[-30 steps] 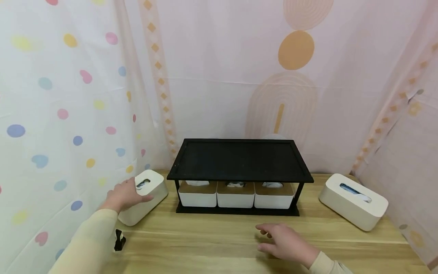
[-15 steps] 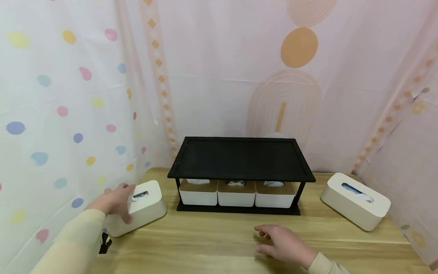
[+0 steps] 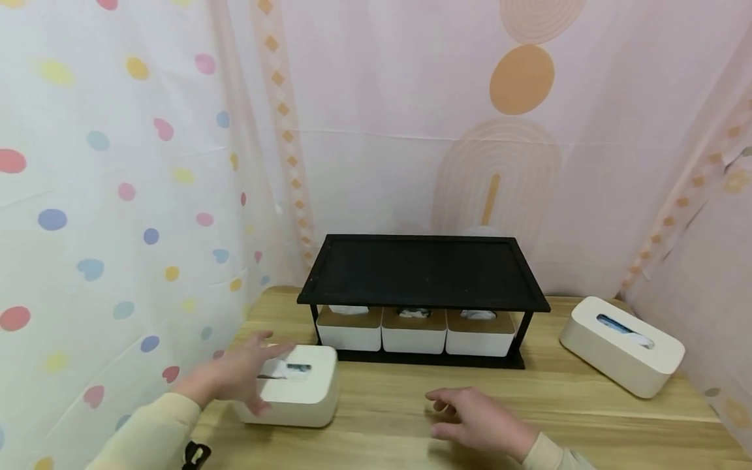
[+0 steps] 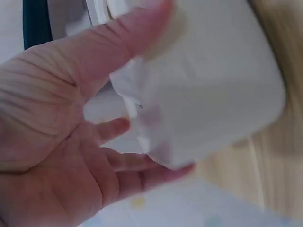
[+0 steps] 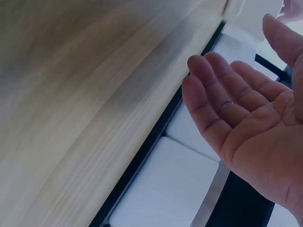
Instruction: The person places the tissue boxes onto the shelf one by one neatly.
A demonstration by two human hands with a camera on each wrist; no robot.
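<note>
My left hand [image 3: 235, 372] grips a cream-white tissue box [image 3: 314, 391] across its width, thumb on the near side and fingers on the far side. An oval slot in its top shows white and bluish packaging, partly covered by the hand. In the left wrist view, the thumb and fingertips straddle the box's pale wall [image 4: 218, 104]. My right hand [image 3: 478, 418] hovers over the table's front middle, fingers loosely bent and nothing in it. The right wrist view shows its bare palm [image 5: 265, 137].
A black two-level stand [image 3: 423, 271] at the back holds three white boxes with wood-coloured lids [image 3: 413, 339]. Another cream tissue box [image 3: 623, 352] sits at the right on the wooden table [image 3: 376, 405]. A small black item [image 3: 195, 454] lies front left. Patterned curtains [image 3: 382, 170] enclose the table.
My left hand has brought the tissue box from the left back toward the front and right, turning it until its long side runs sideways. My right hand stays nearly where it was.
</note>
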